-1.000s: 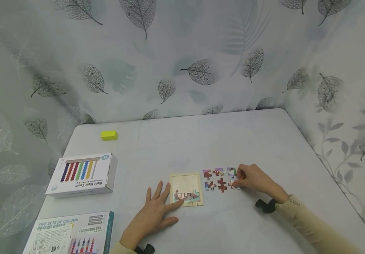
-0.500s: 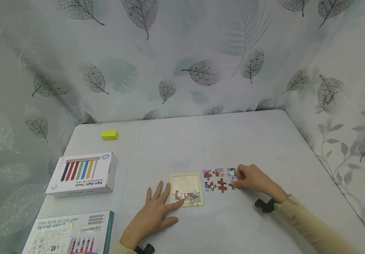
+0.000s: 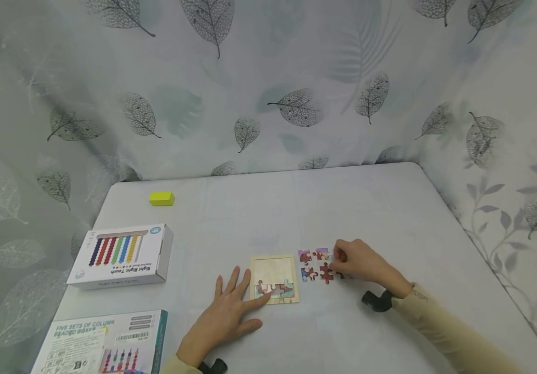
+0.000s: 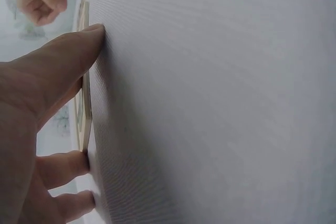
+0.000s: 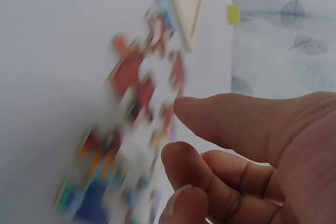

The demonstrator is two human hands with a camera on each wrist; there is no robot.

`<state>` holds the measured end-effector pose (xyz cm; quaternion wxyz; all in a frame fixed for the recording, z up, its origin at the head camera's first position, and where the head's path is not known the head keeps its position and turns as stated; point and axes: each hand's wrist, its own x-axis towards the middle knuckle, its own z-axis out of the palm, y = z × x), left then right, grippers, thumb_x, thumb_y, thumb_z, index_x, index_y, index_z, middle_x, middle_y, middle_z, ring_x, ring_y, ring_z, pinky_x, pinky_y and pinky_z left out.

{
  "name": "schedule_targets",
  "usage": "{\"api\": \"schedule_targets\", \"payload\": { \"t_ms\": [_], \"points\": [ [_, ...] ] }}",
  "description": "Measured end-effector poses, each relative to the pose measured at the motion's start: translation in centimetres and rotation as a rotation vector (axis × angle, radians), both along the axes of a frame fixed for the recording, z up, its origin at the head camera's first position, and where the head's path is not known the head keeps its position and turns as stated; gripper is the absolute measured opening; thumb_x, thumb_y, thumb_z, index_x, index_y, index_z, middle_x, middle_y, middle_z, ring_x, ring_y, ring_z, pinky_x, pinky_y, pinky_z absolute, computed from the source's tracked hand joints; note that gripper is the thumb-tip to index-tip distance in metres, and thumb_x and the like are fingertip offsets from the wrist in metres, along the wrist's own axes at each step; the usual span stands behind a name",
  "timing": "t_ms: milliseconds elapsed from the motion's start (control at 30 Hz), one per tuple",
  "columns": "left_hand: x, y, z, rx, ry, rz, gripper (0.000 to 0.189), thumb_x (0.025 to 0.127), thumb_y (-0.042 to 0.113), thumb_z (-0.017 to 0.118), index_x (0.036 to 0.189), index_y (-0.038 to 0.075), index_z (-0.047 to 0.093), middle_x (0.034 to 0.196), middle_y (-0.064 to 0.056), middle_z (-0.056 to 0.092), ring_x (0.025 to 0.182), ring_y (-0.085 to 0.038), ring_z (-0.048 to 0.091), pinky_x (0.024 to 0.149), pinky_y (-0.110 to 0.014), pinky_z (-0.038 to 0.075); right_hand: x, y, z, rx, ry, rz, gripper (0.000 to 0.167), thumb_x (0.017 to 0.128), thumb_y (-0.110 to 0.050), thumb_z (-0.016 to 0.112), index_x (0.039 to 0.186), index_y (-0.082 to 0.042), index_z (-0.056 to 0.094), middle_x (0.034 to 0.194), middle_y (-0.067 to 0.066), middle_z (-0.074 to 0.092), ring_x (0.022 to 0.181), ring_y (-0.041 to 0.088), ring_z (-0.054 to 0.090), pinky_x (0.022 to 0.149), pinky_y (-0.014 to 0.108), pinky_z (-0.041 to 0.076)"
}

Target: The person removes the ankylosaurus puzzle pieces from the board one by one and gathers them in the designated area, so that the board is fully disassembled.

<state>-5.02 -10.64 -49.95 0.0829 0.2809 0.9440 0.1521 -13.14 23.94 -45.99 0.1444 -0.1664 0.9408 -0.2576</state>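
A wooden puzzle tray (image 3: 273, 264) lies on the table with a strip of joined jigsaw pieces (image 3: 275, 289) along its near side. My left hand (image 3: 224, 317) rests spread out at the tray's left, one finger reaching over the near pieces. Right of the tray lie loose jigsaw pieces in two rows, among them a red jigsaw piece (image 3: 326, 272) and a purple-red jigsaw piece (image 3: 304, 255). Over the right end of these rows is my right hand (image 3: 366, 265), covering some pieces. In the right wrist view its thumb (image 5: 220, 121) and fingers stand apart, nothing between them.
A white bead-toy box (image 3: 123, 257) stands at the left, with a second beaded-toy box (image 3: 105, 343) nearer. A yellow block (image 3: 161, 199) sits toward the far left of the table. A leaf-patterned cloth (image 3: 292, 67) hangs behind the table.
My right hand has shifted left from the right edge of the loose pieces, now covering the upper right piece. The left hand and the tray have stayed put.
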Motion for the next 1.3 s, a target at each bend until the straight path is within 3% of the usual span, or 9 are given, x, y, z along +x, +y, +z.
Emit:
{"api": "schedule_targets", "payload": {
  "t_ms": [267, 500, 667, 867, 1067, 1300],
  "points": [
    [0.0, -0.1, -0.2, -0.009, -0.011, -0.008, 0.054, 0.088, 0.052, 0.07, 0.14, 0.042, 0.057, 0.16, -0.025, 0.035, 0.151, -0.053, 0.023, 0.11, -0.08, 0.023, 0.6, -6.5, 0.4, -0.071, 0.02, 0.193, 0.015, 0.088, -0.017, 0.074, 0.087, -0.01, 0.06, 0.068, -0.007, 0.055, 0.06, 0.002, 0.044, 0.055, 0.017, 0.038],
    [0.0, -0.1, -0.3, -0.019, -0.028, -0.014, 0.054, 0.089, 0.053, 0.068, 0.14, 0.044, 0.056, 0.162, -0.024, 0.033, 0.152, -0.052, 0.021, 0.111, -0.079, 0.023, 0.9, -10.1, -0.1, -0.052, 0.041, 0.32, 0.018, 0.088, -0.021, 0.075, 0.096, -0.007, 0.067, 0.072, -0.005, 0.061, 0.063, 0.0, 0.046, 0.059, 0.017, 0.041],
    [-0.1, -0.2, -0.3, -0.023, 0.001, -0.022, 0.053, 0.089, 0.053, 0.068, 0.139, 0.044, 0.057, 0.16, -0.025, 0.035, 0.151, -0.053, 0.023, 0.109, -0.08, 0.025, 0.8, -11.7, -0.5, -0.012, 0.049, 0.359, 0.02, 0.09, -0.019, 0.072, 0.107, -0.008, 0.072, 0.081, -0.003, 0.064, 0.067, 0.002, 0.049, 0.062, 0.017, 0.043],
    [-0.1, -0.3, -0.2, -0.032, 0.013, -0.033, 0.051, 0.089, 0.052, 0.068, 0.138, 0.042, 0.059, 0.16, -0.025, 0.037, 0.15, -0.053, 0.024, 0.107, -0.081, 0.027, 0.7, -13.1, -0.7, 0.06, 0.082, 0.393, 0.023, 0.09, -0.02, 0.072, 0.111, -0.012, 0.073, 0.088, -0.001, 0.063, 0.074, 0.005, 0.048, 0.067, 0.019, 0.043],
    [-0.2, -0.3, -0.3, -0.027, 0.027, -0.042, 0.05, 0.09, 0.052, 0.067, 0.138, 0.039, 0.06, 0.16, -0.025, 0.036, 0.15, -0.053, 0.024, 0.106, -0.081, 0.027, 0.9, -13.8, -0.8, 0.098, 0.114, 0.478, 0.029, 0.093, -0.019, 0.069, 0.121, -0.012, 0.07, 0.097, 0.002, 0.063, 0.074, 0.005, 0.043, 0.066, 0.017, 0.041],
    [-0.2, -0.3, -0.3, -0.021, 0.024, -0.04, 0.05, 0.089, 0.051, 0.069, 0.136, 0.038, 0.062, 0.16, -0.025, 0.037, 0.15, -0.054, 0.024, 0.106, -0.081, 0.027, 1.0, -14.2, -1.1, 0.099, 0.135, 0.506, 0.018, 0.096, -0.017, 0.067, 0.112, -0.013, 0.072, 0.097, 0.001, 0.061, 0.074, 0.004, 0.042, 0.068, 0.016, 0.043]
  ]
}}
